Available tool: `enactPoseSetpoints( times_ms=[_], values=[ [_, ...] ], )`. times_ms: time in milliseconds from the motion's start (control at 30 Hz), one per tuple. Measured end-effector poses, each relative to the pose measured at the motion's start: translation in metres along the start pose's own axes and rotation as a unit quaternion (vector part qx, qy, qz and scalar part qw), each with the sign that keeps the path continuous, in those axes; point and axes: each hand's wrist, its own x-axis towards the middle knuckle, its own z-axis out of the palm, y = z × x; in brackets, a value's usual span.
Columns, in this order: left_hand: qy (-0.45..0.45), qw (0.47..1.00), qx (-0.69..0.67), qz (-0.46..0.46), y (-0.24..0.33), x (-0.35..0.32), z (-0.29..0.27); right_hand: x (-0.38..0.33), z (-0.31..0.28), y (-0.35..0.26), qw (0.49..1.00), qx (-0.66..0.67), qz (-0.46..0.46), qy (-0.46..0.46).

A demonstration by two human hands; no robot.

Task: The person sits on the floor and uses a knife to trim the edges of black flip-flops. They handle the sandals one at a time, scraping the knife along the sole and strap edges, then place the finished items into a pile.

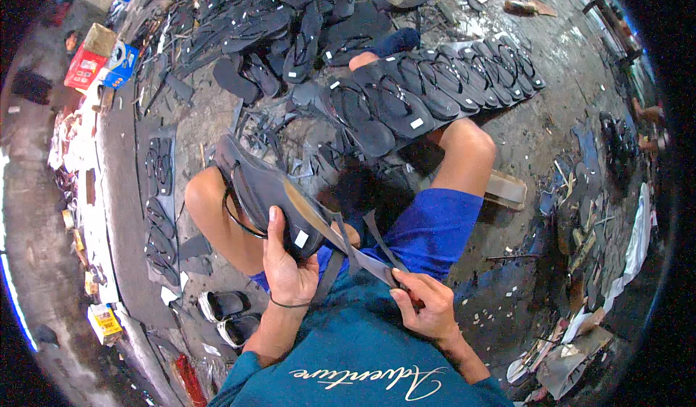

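Left hand [290, 273] tight on black sandal [271, 189] — dark strap [243, 225], white label [301, 239], tan edge [305, 203] — right hand [426, 303] pinch-tight on grey strip [375, 266].

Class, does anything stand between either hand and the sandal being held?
Nothing visible stands between the left hand and the sandal: it grips it directly. Between the sandal and the right hand are grey strips, at least one pinched by that hand.
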Motion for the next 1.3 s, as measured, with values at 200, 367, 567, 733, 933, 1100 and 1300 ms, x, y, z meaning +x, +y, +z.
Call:
enactPoseSetpoints(
  times_ms=[200, 367, 567, 733, 933, 1100, 1300],
  values=[
    [-0.028, 0.997, 0.063, 0.043, -0.017, -0.011, -0.037, 0.035, 0.018, -0.017, 1.0, -0.004, -0.001, -0.028],
    [-0.036, 0.994, 0.093, 0.047, -0.015, -0.015, -0.049, 0.07, 0.04, -0.023, 0.997, 0.031, -0.024, -0.066],
    [-0.011, 0.998, 0.056, 0.019, -0.009, -0.01, -0.061, 0.073, 0.057, -0.023, 0.996, 0.035, -0.073, -0.04],
    [0.051, 0.992, 0.111, 0.023, -0.008, -0.018, -0.055, 0.059, 0.03, -0.029, 0.992, -0.006, 0.03, -0.119],
    [0.007, 0.993, 0.117, -0.008, 0.004, -0.023, -0.072, 0.097, 0.069, -0.022, 0.992, 0.045, -0.038, -0.112],
    [0.011, 0.998, 0.057, -0.009, 0.007, -0.023, -0.056, 0.118, 0.115, -0.004, 0.991, 0.014, -0.126, -0.033],
    [0.021, 0.995, 0.095, 0.001, -0.008, -0.03, -0.07, 0.169, 0.156, 0.001, 0.992, 0.073, -0.096, 0.029]
  ],
)
